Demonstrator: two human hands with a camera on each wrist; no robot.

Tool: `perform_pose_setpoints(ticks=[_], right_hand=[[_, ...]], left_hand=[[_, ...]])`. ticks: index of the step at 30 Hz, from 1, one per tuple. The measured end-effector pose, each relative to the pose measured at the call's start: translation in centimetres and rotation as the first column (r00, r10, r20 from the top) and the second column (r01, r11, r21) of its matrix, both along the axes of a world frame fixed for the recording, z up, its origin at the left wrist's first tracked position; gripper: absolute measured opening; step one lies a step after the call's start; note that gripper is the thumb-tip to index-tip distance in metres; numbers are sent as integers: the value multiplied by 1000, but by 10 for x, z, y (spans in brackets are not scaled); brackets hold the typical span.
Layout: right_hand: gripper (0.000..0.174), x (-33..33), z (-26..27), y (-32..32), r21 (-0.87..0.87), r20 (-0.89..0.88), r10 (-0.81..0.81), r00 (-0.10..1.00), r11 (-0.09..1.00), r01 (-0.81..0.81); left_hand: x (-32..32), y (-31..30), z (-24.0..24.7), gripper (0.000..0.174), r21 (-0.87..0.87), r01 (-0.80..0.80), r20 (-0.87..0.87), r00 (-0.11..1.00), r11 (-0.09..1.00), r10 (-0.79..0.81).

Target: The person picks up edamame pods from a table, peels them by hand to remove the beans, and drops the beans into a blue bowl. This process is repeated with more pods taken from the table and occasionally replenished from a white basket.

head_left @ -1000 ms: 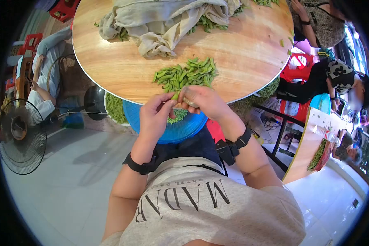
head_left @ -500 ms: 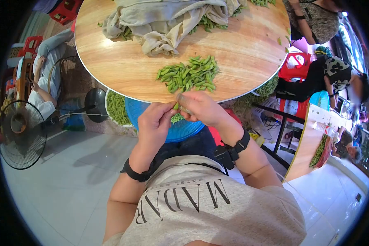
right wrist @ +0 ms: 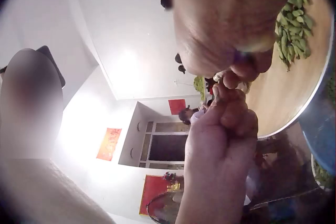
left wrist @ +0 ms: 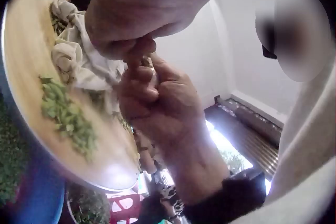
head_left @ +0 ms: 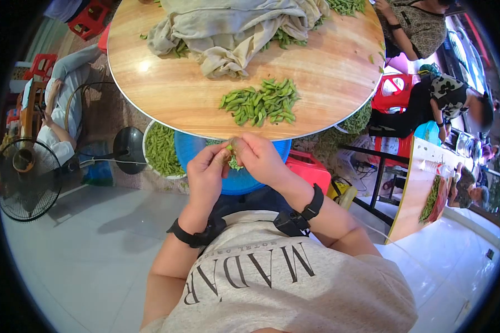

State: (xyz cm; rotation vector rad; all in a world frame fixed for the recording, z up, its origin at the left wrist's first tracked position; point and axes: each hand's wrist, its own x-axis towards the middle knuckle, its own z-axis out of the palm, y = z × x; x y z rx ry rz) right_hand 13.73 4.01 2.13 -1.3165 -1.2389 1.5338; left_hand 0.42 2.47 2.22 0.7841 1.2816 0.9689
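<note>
Both hands meet just off the near edge of the round table, over a blue basin (head_left: 184,151). My left hand (head_left: 206,165) pinches a green soybean pod (head_left: 229,147) between thumb and fingers. Against it, the right hand (head_left: 259,159) grips the pod from the other side, thumb at its end. Shelled green beans (head_left: 234,164) show in the basin below, partly hidden by the hands. A pile of soybean pods (head_left: 261,101) lies on the tabletop in front. In the left wrist view the right hand (left wrist: 165,95) faces the left, fingertips together.
A beige cloth (head_left: 228,33) covers more pods on the wooden table (head_left: 166,94). To the left stand a white-rimmed tub of pods (head_left: 164,150) and a fan (head_left: 29,177). A red stool (head_left: 308,169) sits right of the basin. Other people are at both sides.
The hands have drawn slightly back and down from the table edge, still pinching a pod together. The head view has shifted, so the table and pile appear a little further right.
</note>
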Motion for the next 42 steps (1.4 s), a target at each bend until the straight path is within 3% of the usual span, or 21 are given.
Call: perform_pose_setpoints(ticks=[6,12,15,18,21,24,27,30,32,33,36,38,42], right_hand=[[21,-10,-13,-9,105,8,6,1000,994,-7],[16,-6,-19,-7,327,144,129,981,929,-171],[19,0,-16,-4,199,221,193,956,951,-238],[23,-4,1,-4,65,217,83,973,993,-100],[23,-6,-24,-4,5,128,143,981,989,-145],[17,-2,-32,-4,-228,-98,218,971,945,-235],[12,0,-48,-3,-315,-251,207,946,906,-282],[14,-2,-60,-1,-388,-156,193,969,890,-240],[18,3,-81,-1,-178,182,226,957,965,-194],[20,6,-92,0,-63,345,206,916,979,-196],[17,17,-113,3,162,621,153,768,934,-317],[14,21,-105,32,151,705,69,706,958,-245],[16,22,-103,88,221,828,-81,555,957,-190]], left_hand=[[-15,5,0,15,-264,-12,315,944,964,99],[-39,10,-21,16,-391,191,558,827,900,67],[-33,5,-15,13,-303,134,267,962,944,-51],[-27,1,-6,11,-98,125,-97,986,987,-134],[-23,-5,-11,16,47,58,-115,992,997,-52],[-27,-11,-20,18,86,149,-203,971,985,-129],[-26,-15,-33,17,115,140,-166,979,984,-120],[-22,-14,-41,16,148,171,-254,959,974,-130],[-30,-12,-56,14,40,134,-339,934,990,-113],[-39,-11,-66,13,-13,111,-381,918,994,-108],[-83,-2,-96,12,-101,-27,-478,878,995,-25],[-118,3,-129,14,-22,-102,-527,847,994,75],[-147,20,-139,19,-134,-122,-720,694,983,-12]])
